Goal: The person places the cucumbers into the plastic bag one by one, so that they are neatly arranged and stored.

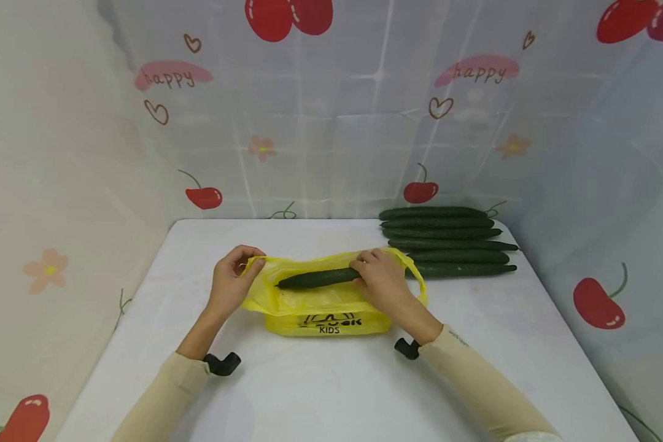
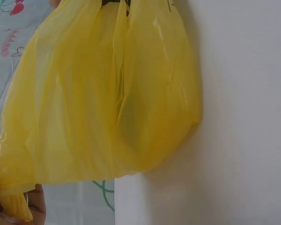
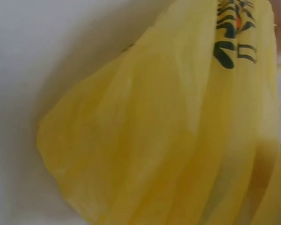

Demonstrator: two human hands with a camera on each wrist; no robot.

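A yellow plastic bag [image 1: 290,324] with black printing, including "KIDS", lies mouth up at the middle of the table. My left hand [image 1: 229,279] pinches the left end of its rim between thumb and fingers. Over the bag's opening, my right hand [image 1: 383,279] grips a dark green cucumber [image 1: 315,279] by its right end; the cucumber's narrow tip points left. The bag's thin side fills much of the left wrist view [image 2: 79,103] and hides most of what is inside. In the right wrist view the bag [image 3: 131,140] covers most of the right hand.
Several cucumbers [image 1: 447,234] lie side by side at the table's back right, the closest just behind the bag's right handle. The white table [image 1: 309,393] is bordered by hanging sheets [image 1: 331,123] printed with cherries, at the back and both sides.
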